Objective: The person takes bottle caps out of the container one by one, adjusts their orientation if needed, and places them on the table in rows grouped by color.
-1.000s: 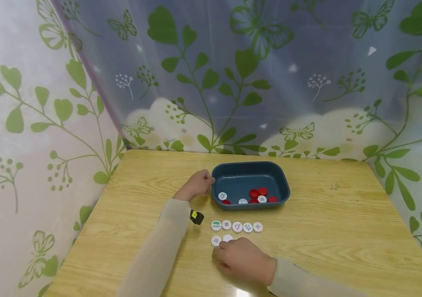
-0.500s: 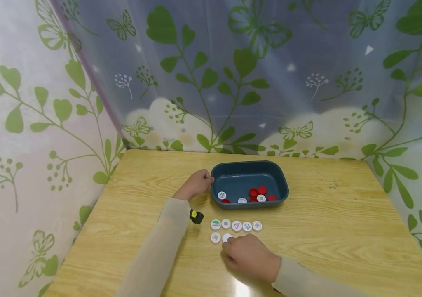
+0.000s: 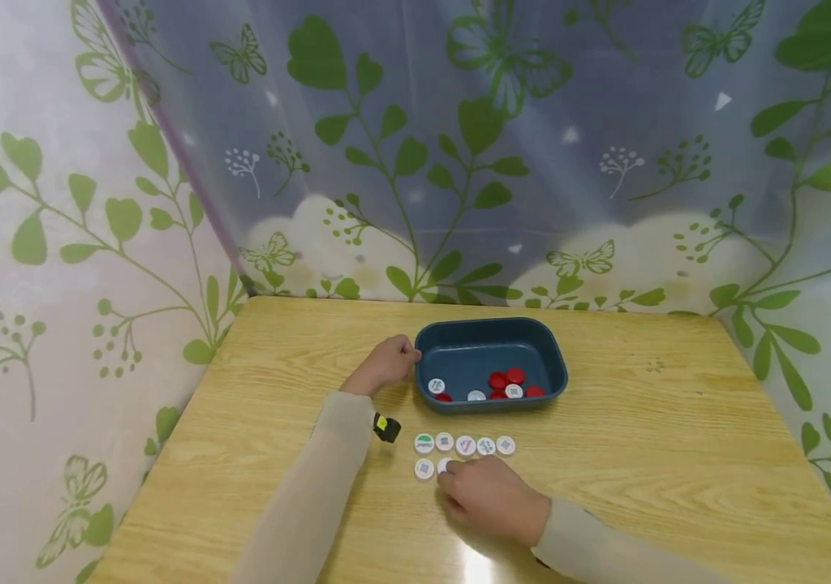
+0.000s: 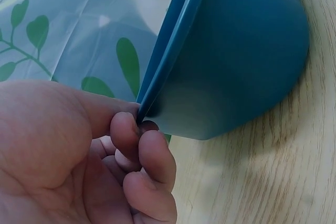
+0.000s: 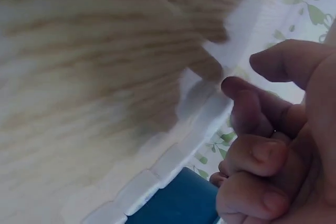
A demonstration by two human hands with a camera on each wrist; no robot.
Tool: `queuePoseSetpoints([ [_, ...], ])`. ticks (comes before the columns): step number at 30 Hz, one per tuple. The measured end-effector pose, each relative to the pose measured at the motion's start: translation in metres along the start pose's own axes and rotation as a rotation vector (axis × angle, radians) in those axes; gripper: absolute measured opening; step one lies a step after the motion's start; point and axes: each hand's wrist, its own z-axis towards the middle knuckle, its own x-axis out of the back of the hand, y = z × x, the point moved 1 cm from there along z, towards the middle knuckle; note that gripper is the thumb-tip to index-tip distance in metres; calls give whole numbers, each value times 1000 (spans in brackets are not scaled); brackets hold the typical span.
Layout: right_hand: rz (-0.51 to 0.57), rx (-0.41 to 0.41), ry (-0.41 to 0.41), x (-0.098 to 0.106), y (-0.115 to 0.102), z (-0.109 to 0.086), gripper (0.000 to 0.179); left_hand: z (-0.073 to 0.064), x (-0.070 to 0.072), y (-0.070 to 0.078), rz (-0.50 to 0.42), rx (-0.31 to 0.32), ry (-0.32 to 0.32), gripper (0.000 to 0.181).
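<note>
My left hand pinches the left rim of a dark blue basin between thumb and curled fingers, as the left wrist view shows up close. Inside the basin lie several red discs and a few white ones. My right hand is low over the table, its index fingertip at a plain white disc that it partly covers. The thumb stands apart from the index finger in the right wrist view. Left of that disc sits another white disc with a square print.
Between basin and right hand runs a row of several printed white discs. A wooden table carries everything. Patterned cloth with leaves and butterflies hangs behind and at the sides. A black band with a yellow tag is on the left wrist.
My right hand has shifted slightly right and away from me, uncovering less of the plain white disc now than half a second ago. My left hand stays on the basin's rim.
</note>
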Motion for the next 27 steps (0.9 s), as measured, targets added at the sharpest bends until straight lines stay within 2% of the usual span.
queuePoseSetpoints([
  [2,8,14,13,10,6,3,24,0,0,0,-3,3,1,27],
  [4,9,20,67,26,19,9,21,1,-1,1,-2,9,3,26],
  [7,-30,-25,172,57,51,19,15,1,-2,1,5,12,11,25],
  [9,-57,-74,202,75,76,26,16,0,-1,1,0,23,10,25],
  [11,-70,-138,145,85,99,30,22,-1,-1,0,-5,33,7,25],
  [15,-49,-264,-118,85,134,33,38,-1,-1,-2,-10,40,3,26],
  [18,-30,-330,-249,79,149,33,38,-1,-1,-3,-14,28,7,26],
  [22,0,-346,-271,69,162,33,29,-1,-1,-2,-23,23,1,26],
  [27,-25,-304,-227,58,174,35,17,1,0,-2,2,29,-7,26],
])
